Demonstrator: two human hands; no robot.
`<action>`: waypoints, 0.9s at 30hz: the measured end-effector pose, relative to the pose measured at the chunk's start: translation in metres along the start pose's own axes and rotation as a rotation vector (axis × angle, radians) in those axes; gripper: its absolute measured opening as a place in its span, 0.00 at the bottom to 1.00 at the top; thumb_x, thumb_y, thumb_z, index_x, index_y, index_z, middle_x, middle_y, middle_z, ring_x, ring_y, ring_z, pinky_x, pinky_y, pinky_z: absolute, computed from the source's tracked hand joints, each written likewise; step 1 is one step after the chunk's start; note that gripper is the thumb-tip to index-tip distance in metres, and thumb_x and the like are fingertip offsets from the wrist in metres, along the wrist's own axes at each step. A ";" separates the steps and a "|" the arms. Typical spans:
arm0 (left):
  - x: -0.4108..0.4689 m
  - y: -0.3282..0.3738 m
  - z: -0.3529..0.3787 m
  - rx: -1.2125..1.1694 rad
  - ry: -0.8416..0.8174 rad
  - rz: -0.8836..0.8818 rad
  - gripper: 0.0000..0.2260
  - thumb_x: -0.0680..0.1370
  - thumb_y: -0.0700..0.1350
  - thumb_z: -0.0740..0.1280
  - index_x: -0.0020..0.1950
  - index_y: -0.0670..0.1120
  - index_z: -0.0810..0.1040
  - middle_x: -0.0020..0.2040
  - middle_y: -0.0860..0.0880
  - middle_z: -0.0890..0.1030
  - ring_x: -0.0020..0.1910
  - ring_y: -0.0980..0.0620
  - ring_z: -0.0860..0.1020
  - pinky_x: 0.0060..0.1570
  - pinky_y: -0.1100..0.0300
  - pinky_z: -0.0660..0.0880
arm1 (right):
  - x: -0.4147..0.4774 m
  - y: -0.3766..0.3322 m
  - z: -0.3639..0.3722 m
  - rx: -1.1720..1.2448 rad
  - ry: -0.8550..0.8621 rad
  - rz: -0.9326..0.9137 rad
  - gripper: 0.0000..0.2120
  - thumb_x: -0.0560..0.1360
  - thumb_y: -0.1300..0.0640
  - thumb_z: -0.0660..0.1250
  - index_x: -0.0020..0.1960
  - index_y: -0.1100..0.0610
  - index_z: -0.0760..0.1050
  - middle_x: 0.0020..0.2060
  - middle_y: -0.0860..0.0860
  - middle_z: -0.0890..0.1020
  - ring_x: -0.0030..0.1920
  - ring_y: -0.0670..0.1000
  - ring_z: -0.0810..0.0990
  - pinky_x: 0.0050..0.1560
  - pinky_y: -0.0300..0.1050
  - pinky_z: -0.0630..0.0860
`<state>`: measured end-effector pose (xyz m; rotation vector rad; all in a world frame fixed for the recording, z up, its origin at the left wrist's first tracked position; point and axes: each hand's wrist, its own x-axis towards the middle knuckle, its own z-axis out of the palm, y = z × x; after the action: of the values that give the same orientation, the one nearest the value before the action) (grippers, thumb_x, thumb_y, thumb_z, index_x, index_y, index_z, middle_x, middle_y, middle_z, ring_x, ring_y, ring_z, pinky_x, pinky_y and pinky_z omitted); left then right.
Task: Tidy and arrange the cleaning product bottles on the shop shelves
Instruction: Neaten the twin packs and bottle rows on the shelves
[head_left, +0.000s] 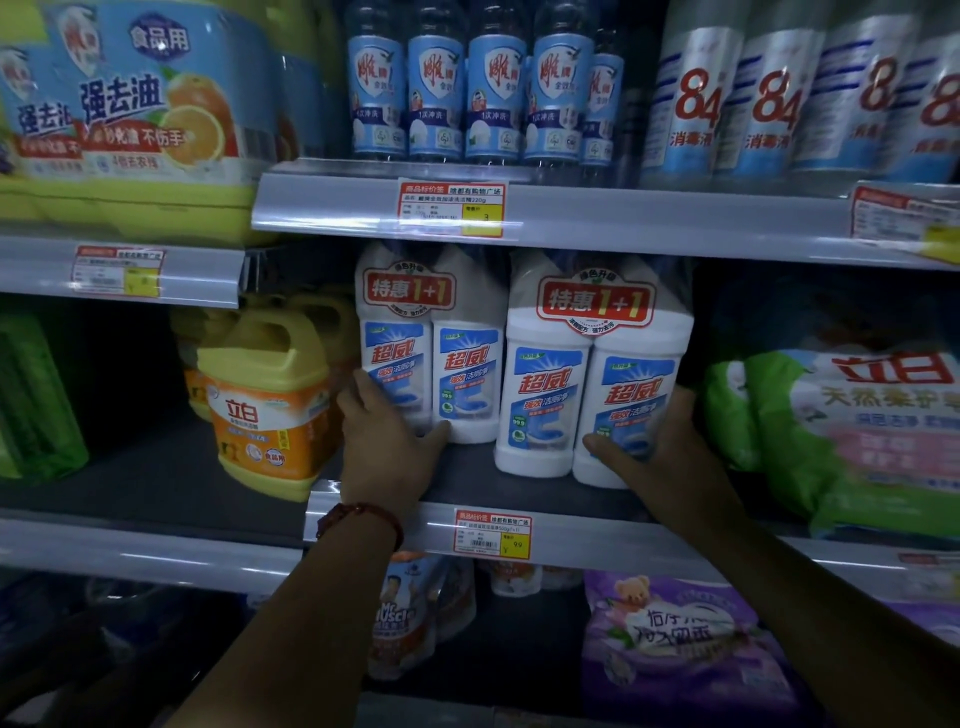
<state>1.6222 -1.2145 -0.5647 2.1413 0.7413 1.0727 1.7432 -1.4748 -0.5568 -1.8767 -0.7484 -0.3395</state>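
At 12 o'clock the blue-labelled bottles (467, 88) are losing their caps to the top edge, and at 3 o'clock the green bag (831, 421) is blurring and running off the right edge. The left hand (384, 441) is hiding the ends of its fingers (359, 384) behind the left twin pack (431, 353), the right hand (670, 457) its own behind the right twin pack (592, 374).

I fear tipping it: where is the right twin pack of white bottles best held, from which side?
Hold the right twin pack low on its straight body, coming from the front and right, where the right hand is. It stands tall and upright, so a low grip likely tips it least.
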 end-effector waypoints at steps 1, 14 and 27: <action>-0.002 0.000 0.000 0.003 0.031 0.019 0.47 0.71 0.50 0.80 0.80 0.42 0.54 0.74 0.41 0.61 0.70 0.40 0.70 0.67 0.49 0.72 | 0.001 0.001 0.000 0.011 -0.002 0.003 0.30 0.67 0.45 0.80 0.59 0.45 0.63 0.54 0.34 0.79 0.53 0.33 0.79 0.53 0.44 0.80; -0.011 0.005 -0.004 0.191 0.170 0.400 0.13 0.79 0.45 0.70 0.62 0.43 0.76 0.58 0.42 0.78 0.57 0.41 0.76 0.56 0.44 0.77 | 0.010 0.010 0.000 0.036 0.035 0.065 0.36 0.59 0.33 0.78 0.59 0.45 0.67 0.60 0.45 0.79 0.57 0.45 0.81 0.57 0.56 0.81; -0.024 0.042 0.030 -0.288 -0.328 0.262 0.20 0.74 0.63 0.62 0.61 0.54 0.75 0.56 0.57 0.82 0.55 0.60 0.80 0.57 0.52 0.81 | 0.010 0.012 0.001 0.043 -0.011 0.141 0.36 0.59 0.32 0.77 0.59 0.46 0.67 0.55 0.39 0.80 0.53 0.39 0.80 0.58 0.53 0.80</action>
<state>1.6437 -1.2675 -0.5596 2.1231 0.1463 0.8613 1.7589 -1.4733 -0.5606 -1.8807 -0.6224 -0.2220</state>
